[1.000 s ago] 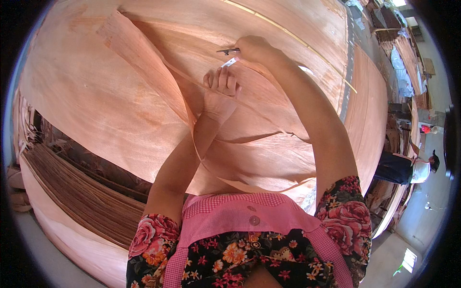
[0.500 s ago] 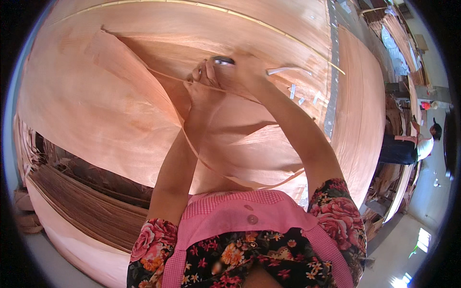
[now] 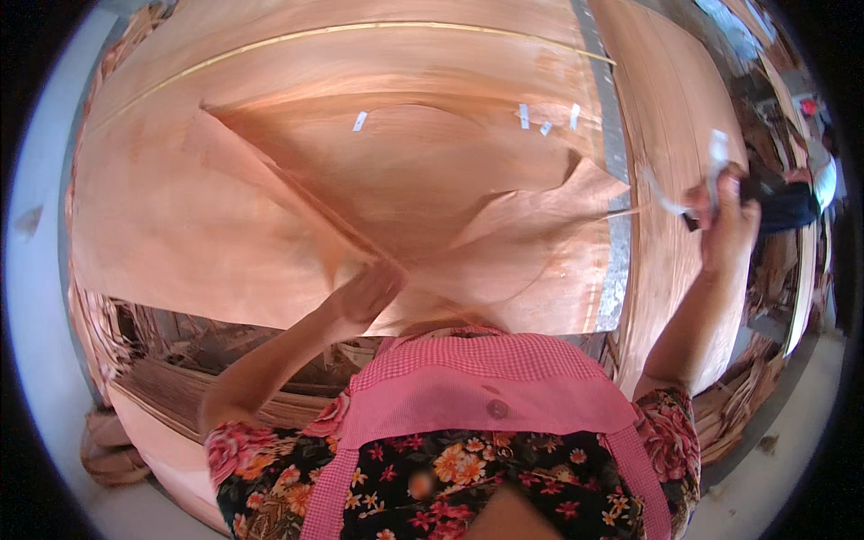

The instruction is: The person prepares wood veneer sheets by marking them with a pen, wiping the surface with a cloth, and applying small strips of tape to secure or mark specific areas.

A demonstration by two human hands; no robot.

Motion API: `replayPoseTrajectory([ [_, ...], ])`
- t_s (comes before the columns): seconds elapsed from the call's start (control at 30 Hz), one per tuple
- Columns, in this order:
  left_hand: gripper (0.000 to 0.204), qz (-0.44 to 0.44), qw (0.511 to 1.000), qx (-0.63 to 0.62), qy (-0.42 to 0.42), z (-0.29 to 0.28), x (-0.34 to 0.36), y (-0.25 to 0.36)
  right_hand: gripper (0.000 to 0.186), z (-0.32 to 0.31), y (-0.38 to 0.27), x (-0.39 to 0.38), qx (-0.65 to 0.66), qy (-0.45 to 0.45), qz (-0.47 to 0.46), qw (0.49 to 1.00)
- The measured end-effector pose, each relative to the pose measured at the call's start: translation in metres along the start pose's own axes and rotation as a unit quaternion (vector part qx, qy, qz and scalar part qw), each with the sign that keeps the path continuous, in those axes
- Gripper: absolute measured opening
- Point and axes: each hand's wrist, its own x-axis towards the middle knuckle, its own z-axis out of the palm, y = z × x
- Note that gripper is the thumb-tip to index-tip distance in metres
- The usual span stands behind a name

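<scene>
A large, thin reddish-tan wood veneer sheet (image 3: pixel 162 216) lies in front of me, with a long raised fold running from its far left toward my body. My left hand (image 3: pixel 371 290), slightly blurred, is closed on the near end of this fold. Out to the right, above another veneer stack, my right hand (image 3: pixel 731 216) is raised and closed round a loose strip of white tape (image 3: pixel 717 157). A small dark object (image 3: pixel 690 220) also shows at its fingers, its kind unclear. A torn, curled veneer piece (image 3: pixel 549 202) lies between my hands.
Short white tape pieces (image 3: pixel 524 116) stick to the veneer. A thin bamboo-like stick (image 3: pixel 378 27) lies across the far side. Stacked veneer (image 3: pixel 162 396) sits below at left. At the right edge stands another person (image 3: pixel 792 202), near piles of scrap veneer.
My hands have parted: the right has swung far right with the tape, and the left has come nearer to my body. A tape piece now shows on the veneer where my hands were.
</scene>
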Motion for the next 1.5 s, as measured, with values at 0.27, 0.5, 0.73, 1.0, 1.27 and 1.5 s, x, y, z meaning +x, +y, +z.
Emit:
replayPoseTrajectory([
  [0.27, 0.015, -0.015, 0.921, -0.057, -0.384, -0.088, -0.01, -0.008, 0.016, 0.095, 0.113, -0.033, 0.049, -0.213, 0.287, 0.933],
  [0.5, 0.027, -0.106, 0.945, -0.092, 0.295, -0.008, 0.206, -0.093, 0.016, 0.166, 0.151, 0.006, 0.085, -0.135, 0.305, 0.939],
  [0.73, 0.051, -0.107, 0.957, -0.09, 0.256, -0.011, 0.234, -0.09, 0.016, 0.207, 0.195, 0.008, 0.115, -0.079, 0.42, 0.897],
  [1.0, 0.048, -0.085, 0.969, -0.072, 0.221, -0.006, 0.23, -0.097, 0.018, 0.211, 0.181, 0.007, 0.087, -0.069, 0.418, 0.902],
  [1.27, 0.035, -0.097, 0.974, -0.115, 0.171, -0.013, 0.233, -0.104, 0.015, 0.155, 0.179, 0.034, -0.504, -0.286, 0.114, 0.807],
  [1.5, 0.042, -0.163, 0.874, -0.21, 0.406, -0.006, 0.144, -0.127, 0.019, 0.251, 0.154, -0.012, 0.051, -0.277, 0.343, 0.896],
])
